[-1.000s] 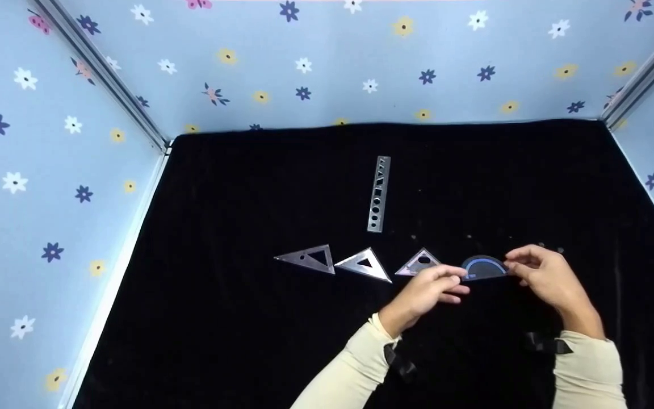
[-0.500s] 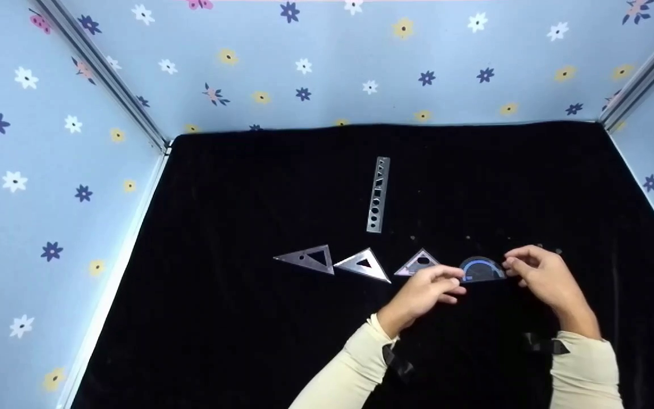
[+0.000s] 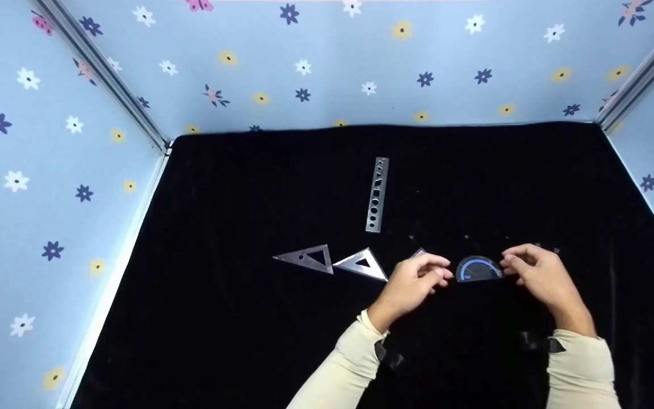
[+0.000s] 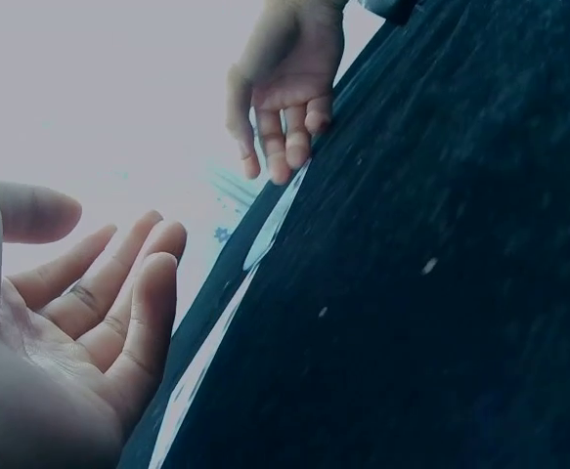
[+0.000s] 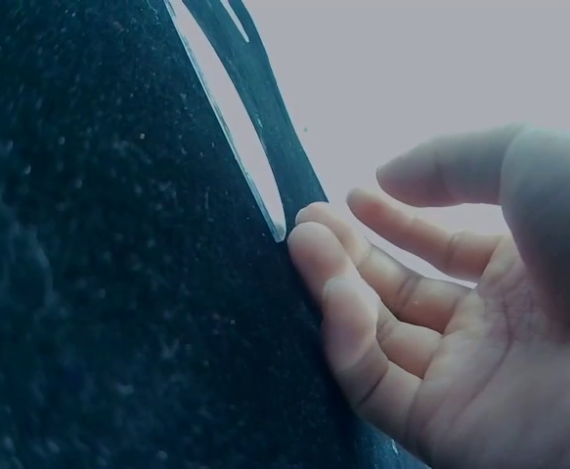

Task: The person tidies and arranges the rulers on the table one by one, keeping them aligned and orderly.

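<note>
A clear protractor with a blue arc (image 3: 478, 273) lies flat on the black cloth, straight edge towards me. My right hand (image 3: 543, 278) is at its right corner; in the right wrist view the fingers bend loosely by the tip of the protractor (image 5: 248, 142), thumb apart from them. My left hand (image 3: 409, 288) hovers left of the protractor with a small gap between, its fingers relaxed and holding nothing in the left wrist view. Beneath it, a small set square (image 3: 419, 251) is mostly hidden. Further left lie a silvery set square (image 3: 349, 264) and a long clear set square (image 3: 311, 264).
A stencil ruler (image 3: 384, 196) with a row of cut-out shapes lies behind the set squares, pointing away from me. Small specks dot the black cloth (image 3: 236, 341). Flower-patterned blue walls (image 3: 349, 68) with metal corner posts (image 3: 103, 71) enclose the back and sides.
The protractor has shifted slightly left. My left hand has come off its left corner and moved left over the small set square. My right hand has moved a little left.
</note>
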The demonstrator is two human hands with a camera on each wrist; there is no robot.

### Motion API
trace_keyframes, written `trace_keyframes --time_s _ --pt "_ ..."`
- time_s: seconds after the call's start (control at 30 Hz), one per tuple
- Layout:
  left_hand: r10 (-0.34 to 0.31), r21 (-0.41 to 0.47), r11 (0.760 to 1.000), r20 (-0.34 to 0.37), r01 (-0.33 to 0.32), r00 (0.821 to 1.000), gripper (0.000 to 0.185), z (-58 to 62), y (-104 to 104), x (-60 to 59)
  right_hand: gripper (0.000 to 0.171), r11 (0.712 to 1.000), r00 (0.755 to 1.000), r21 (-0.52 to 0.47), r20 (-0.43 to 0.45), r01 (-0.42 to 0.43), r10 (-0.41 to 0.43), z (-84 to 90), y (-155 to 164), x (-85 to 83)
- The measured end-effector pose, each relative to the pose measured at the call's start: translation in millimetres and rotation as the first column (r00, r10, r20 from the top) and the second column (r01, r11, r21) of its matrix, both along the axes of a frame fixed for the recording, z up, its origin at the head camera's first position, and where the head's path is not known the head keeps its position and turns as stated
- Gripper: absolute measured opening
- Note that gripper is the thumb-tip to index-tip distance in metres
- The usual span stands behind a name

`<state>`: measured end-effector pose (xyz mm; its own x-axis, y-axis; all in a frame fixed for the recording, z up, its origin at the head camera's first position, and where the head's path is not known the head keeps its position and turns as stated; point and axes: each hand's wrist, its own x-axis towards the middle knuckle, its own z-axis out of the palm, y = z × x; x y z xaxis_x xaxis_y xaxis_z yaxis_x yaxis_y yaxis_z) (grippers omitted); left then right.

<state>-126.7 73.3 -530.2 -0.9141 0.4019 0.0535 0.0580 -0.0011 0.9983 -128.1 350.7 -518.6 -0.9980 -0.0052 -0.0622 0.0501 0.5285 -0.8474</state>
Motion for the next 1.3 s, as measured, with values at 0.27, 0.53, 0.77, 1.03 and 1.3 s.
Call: trace_keyframes --time_s 0.27,0.53,0.77,1.03,1.3 --pt "0.091 -0.094 0.99 -0.146 -0.105 0.985 0.022 -0.7 -18 -12.2 0.026 1.0 1.0 0.007 0.003 0.007 -0.007 -2.2 1 -0.6" --pt "0.121 -0.142 0.98 -0.116 -0.137 0.986 0.023 0.6 -36 -21.1 0.027 1.0 1.0 0.01 -0.003 0.001 -0.001 -1.7 1 -0.5" --pt "0.121 -0.14 0.981 -0.117 -0.137 0.986 0.023 0.0 -46 -26.2 0.027 1.0 1.0 0.013 0.005 0.004 -0.004 0.3 0 -0.2" --pt "0.138 -0.208 0.965 -0.123 -0.161 0.983 0.025 0.4 -57 -31.0 0.028 1.0 1.0 0.001 0.0 0.019 -0.019 -2.8 1 -1.7" --pt "0.157 -0.264 0.944 -0.173 -0.2 0.972 0.024 -1.8 -67 -36.8 0.027 1.0 1.0 0.005 -0.006 0.028 -0.028 -2.9 0 -1.9"
